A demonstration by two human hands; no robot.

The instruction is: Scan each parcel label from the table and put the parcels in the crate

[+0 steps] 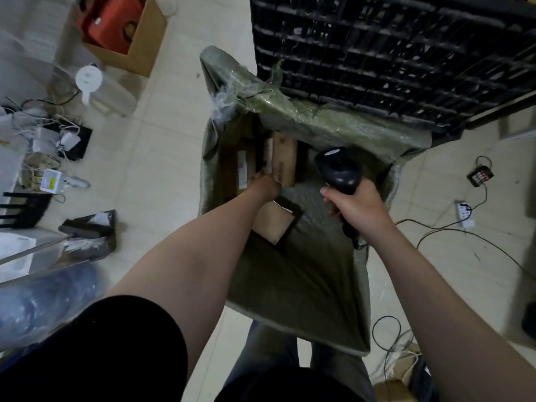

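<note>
A crate (293,280) lined with grey-green wrapping stands on the floor below me. Inside it lie brown cardboard parcels: one (282,161) at the far side, one with a white label (235,169) to its left, and a flat one (274,224) under my left forearm. My left hand (265,185) reaches down into the crate and touches the far parcel's near edge; its fingers are hidden, so a grip is unclear. My right hand (355,206) is closed around the handle of a black barcode scanner (338,169), held over the crate's right side.
A black slatted plastic structure (391,53) stands beyond the crate. An open cardboard box (127,33) with a red item sits far left. Cables, adapters and power strips (465,213) litter the tiled floor on both sides. A wrapped bundle (43,300) lies near left.
</note>
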